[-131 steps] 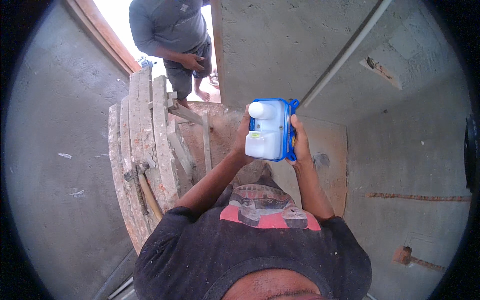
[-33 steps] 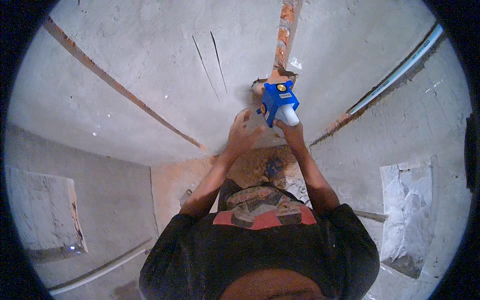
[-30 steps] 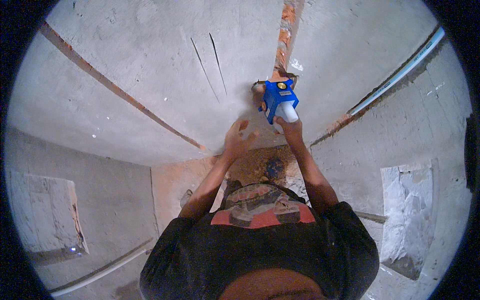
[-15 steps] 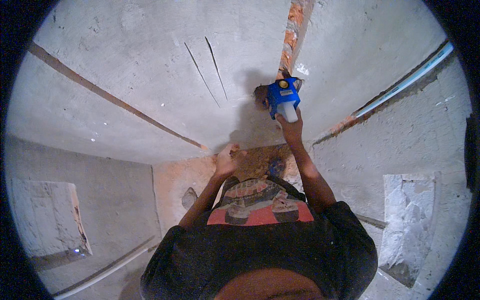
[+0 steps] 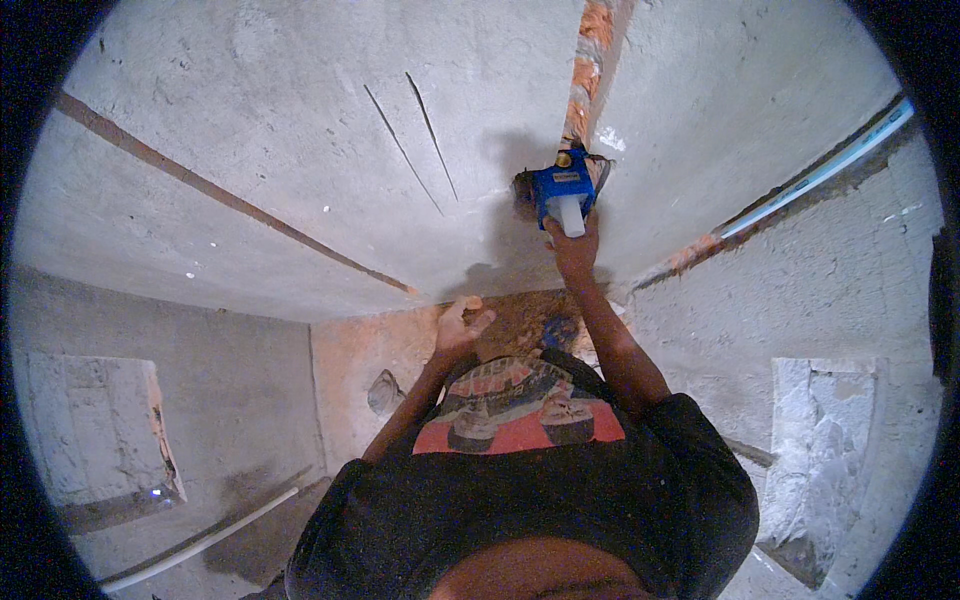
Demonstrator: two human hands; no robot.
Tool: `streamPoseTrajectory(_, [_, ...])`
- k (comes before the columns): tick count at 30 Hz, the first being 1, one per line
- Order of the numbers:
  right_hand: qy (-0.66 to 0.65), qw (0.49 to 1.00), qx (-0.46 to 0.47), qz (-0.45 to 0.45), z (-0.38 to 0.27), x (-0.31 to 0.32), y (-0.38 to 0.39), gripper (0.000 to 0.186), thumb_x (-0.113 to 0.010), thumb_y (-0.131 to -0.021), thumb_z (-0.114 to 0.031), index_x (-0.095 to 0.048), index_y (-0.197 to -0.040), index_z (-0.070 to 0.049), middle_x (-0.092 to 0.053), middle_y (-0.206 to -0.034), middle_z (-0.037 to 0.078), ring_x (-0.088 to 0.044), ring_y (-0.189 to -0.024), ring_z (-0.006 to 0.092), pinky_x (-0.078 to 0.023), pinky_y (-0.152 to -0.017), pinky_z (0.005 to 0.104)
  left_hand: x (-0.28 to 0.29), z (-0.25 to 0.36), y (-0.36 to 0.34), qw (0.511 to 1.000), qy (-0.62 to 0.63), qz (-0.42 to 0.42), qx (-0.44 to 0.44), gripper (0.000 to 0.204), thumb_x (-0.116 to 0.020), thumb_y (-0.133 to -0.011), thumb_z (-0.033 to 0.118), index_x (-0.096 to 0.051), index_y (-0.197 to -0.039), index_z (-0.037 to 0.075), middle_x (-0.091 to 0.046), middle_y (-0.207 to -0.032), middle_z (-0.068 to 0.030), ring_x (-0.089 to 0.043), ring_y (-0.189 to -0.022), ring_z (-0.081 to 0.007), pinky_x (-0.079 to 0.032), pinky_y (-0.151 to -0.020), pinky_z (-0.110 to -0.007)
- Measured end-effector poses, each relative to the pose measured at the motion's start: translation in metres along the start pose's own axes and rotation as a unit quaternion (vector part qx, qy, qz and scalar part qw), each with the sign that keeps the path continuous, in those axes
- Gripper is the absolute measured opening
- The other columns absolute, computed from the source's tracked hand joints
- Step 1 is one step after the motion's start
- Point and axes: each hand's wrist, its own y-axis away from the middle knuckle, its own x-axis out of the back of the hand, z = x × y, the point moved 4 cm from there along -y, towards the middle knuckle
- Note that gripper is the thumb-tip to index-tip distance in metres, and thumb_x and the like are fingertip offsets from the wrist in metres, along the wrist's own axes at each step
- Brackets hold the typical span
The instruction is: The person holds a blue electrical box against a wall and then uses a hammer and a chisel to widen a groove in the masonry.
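Note:
My right hand [image 5: 573, 250] is closed around the lower part of a blue box-shaped fitting [image 5: 566, 180], which has a white block on its lower face and a brass-coloured round part on top. The fitting is at the grey wall, at the lower end of a chiselled channel [image 5: 590, 70] showing orange brick. Beside its left side is a dark round shape [image 5: 525, 192]; I cannot tell whether it is a hole or part of the fitting. My left hand [image 5: 460, 328] hovers low before the wall, fingers loosely curled and thumb apart. An orange patch shows at its fingertips, too small to name.
A light blue pipe [image 5: 820, 180] lies in a groove at the right. Another groove [image 5: 240, 210] slants across the wall at the left, near two thin dark cuts [image 5: 410, 140]. Brown rubble [image 5: 510, 325] and a blue object [image 5: 560, 330] lie low between my arms. A pale pipe [image 5: 200, 545] is at lower left.
The blue fitting has tilted and shifted slightly up the wall, with my right hand still gripping it. My left hand has turned a little, and its thumb shows more plainly.

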Motion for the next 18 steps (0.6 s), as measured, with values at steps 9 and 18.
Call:
streamPoseTrajectory(9, [-0.032, 0.998, -0.053, -0.010, -0.004, 0.002, -0.001, 0.076, -0.078, -0.072, -0.011, -0.034, -0.133, -0.002, -0.053, -0.117, 0.016, -0.063, -0.088, 0.0266, -0.058, -0.051, 0.0312, -0.010, 0.006, 0.004, 0.999, 0.001, -0.033, -0.006, 0.045, -0.072, -0.080, 0.031, -0.058, -0.108, -0.001, -0.064, -0.102, -0.0141, -0.061, -0.095, -0.0225, -0.048, -0.085, -0.033])
streamPoseTrajectory(18, [-0.045, 0.995, -0.094, -0.007, -0.042, 0.004, 0.014, 0.071, -0.077, -0.073, -0.011, -0.037, -0.130, 0.000, -0.060, -0.107, 0.014, -0.064, -0.083, 0.0235, -0.058, -0.050, 0.0308, 0.000, 0.012, 0.015, 0.998, 0.017, -0.037, 0.048, 0.043, -0.072, -0.080, 0.028, -0.057, -0.110, 0.001, -0.064, -0.103, -0.0115, -0.060, -0.095, -0.0200, -0.047, -0.085, -0.031])
